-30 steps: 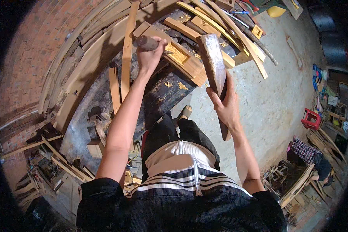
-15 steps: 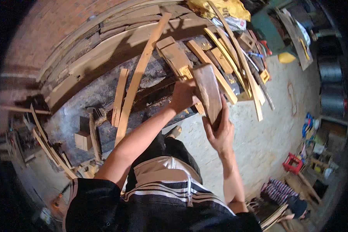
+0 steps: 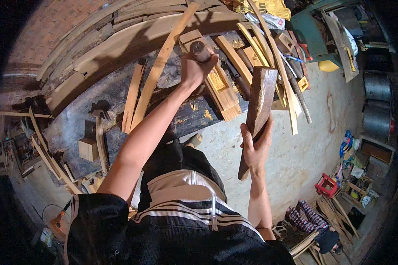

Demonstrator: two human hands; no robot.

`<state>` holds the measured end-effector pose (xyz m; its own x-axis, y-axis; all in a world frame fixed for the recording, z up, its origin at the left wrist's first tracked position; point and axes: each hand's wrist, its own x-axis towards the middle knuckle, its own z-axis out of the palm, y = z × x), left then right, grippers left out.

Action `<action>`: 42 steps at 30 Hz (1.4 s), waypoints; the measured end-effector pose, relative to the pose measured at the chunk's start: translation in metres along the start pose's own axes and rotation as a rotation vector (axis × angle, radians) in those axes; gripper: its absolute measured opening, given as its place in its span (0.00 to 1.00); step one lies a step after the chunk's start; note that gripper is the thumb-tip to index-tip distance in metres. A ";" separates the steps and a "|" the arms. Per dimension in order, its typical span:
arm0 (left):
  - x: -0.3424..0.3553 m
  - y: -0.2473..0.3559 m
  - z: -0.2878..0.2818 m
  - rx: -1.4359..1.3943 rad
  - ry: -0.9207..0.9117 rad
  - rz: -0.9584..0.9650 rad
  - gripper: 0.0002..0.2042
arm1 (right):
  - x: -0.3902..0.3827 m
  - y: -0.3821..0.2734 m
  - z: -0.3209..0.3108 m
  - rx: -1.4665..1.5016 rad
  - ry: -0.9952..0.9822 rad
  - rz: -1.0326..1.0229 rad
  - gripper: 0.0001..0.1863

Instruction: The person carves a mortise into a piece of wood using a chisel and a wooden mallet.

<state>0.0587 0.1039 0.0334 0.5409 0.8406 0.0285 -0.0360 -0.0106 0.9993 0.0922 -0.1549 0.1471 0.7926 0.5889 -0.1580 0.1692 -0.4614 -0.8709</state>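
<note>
Now wooden mallet (image 3: 258, 104) swung rightward.

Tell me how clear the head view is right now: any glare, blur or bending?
Head view: sharp at the centre, with the left hand on a dark handle and the right hand gripping a wooden mallet; planks bend toward the rim; corners are black; the concrete floor is bright, not blown out.

A red brick wall (image 3: 26, 39) borders a grey concrete floor (image 3: 305, 150) strewn with wooden planks (image 3: 132, 101)
</note>
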 end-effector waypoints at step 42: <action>-0.033 0.017 0.018 0.307 0.009 0.319 0.04 | 0.003 -0.029 -0.004 0.091 0.134 -0.291 0.42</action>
<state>0.0552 0.0659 0.0499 0.5360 0.7737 0.3379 0.0515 -0.4295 0.9016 0.0919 -0.1421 0.1738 0.7901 0.5915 0.1606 0.3511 -0.2221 -0.9096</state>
